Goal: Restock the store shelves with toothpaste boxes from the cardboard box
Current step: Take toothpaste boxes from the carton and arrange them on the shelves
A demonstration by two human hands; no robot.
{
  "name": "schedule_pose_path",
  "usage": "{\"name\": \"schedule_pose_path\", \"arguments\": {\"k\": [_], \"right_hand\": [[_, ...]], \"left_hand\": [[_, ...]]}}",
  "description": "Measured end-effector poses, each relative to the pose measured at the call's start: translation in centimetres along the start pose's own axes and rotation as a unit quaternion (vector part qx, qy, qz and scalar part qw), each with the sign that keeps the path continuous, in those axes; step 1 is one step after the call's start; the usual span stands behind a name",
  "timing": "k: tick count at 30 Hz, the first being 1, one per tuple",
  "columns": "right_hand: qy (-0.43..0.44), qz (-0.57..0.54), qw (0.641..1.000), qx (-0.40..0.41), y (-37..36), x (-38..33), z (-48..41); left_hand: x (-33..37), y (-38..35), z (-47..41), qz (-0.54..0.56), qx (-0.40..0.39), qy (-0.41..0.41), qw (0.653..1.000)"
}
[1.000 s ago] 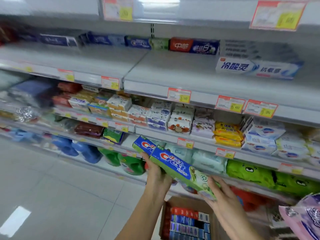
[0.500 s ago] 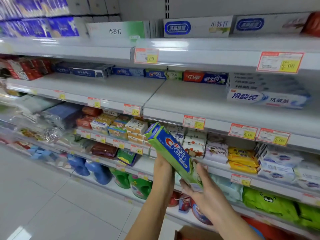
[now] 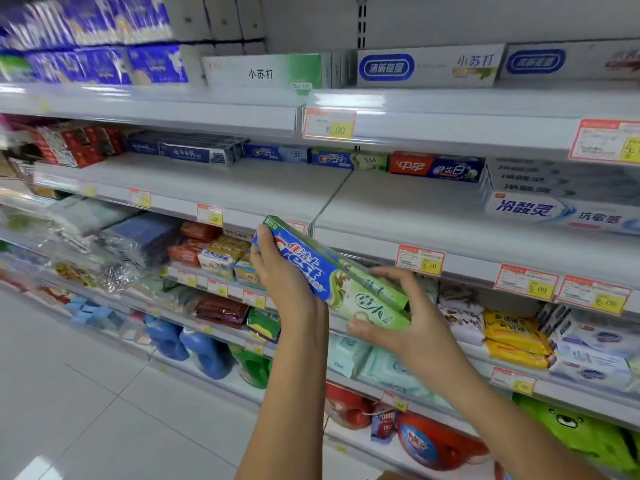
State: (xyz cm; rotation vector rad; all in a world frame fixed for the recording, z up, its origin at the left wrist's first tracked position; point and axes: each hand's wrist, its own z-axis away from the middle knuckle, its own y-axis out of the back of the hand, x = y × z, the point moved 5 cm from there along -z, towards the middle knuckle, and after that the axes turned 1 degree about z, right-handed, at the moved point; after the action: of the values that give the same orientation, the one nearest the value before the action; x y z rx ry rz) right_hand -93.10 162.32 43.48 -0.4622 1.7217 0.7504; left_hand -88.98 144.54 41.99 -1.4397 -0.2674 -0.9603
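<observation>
Gripping Crest boxes (image 3: 329, 275) two-handed: my left hand (image 3: 287, 282) clasps the blue end, my right hand (image 3: 398, 327) the green end, before the shelf (image 3: 242, 188) lip. Behind them, soaps (image 3: 221, 258) partly hidden; box count unclear.

The light is bright, white and even from above; it leaves pale glare on the shelf edge (image 3: 450, 109) above the box (image 3: 332, 275) and a soft shine on the floor (image 3: 69, 393) down-left of it. The box is rather sharp, but the packs (image 3: 86, 39) far up-left of it are smeared by motion blur, and the tags (image 3: 526, 282) right of it are hard to read. Toward the borders, away from the box, the shelf lines bend and lean, and shadows are weak.
</observation>
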Motion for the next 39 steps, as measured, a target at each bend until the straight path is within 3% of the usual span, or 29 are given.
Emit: {"name": "schedule_pose_path", "arguments": {"k": [5, 12, 16, 22, 28, 32, 39], "right_hand": [[0.018, 0.096, 0.994, 0.058, 3.1, -3.4, -6.1], [-0.03, 0.106, 0.989, 0.095, 4.4, -2.4, -16.2], [-0.031, 0.147, 0.983, 0.105, 4.0, -1.0, -21.5], [-0.065, 0.271, 0.957, 0.086, 3.8, 1.8, -26.9], [-0.01, 0.47, 0.877, 0.096, 3.0, 1.9, -31.2], [0.013, 0.522, 0.846, 0.11, 2.0, 2.6, -33.4], [0.017, 0.523, 0.84, 0.143, 1.8, 3.9, -35.6]], "left_hand": [[1.8, -3.3, -3.8, -0.102, -0.094, 0.053, 0.989], [3.1, -7.9, -12.3, -0.357, -0.205, 0.044, 0.91], [3.0, -9.6, -17.0, -0.515, -0.278, 0.008, 0.81], [0.8, -10.0, -22.5, -0.646, -0.332, -0.03, 0.687], [-0.5, -11.0, -26.5, -0.719, -0.354, -0.104, 0.589], [-1.0, -11.8, -28.2, -0.728, -0.365, -0.101, 0.572], [-2.4, -13.3, -29.8, -0.718, -0.407, -0.1, 0.556]]}}
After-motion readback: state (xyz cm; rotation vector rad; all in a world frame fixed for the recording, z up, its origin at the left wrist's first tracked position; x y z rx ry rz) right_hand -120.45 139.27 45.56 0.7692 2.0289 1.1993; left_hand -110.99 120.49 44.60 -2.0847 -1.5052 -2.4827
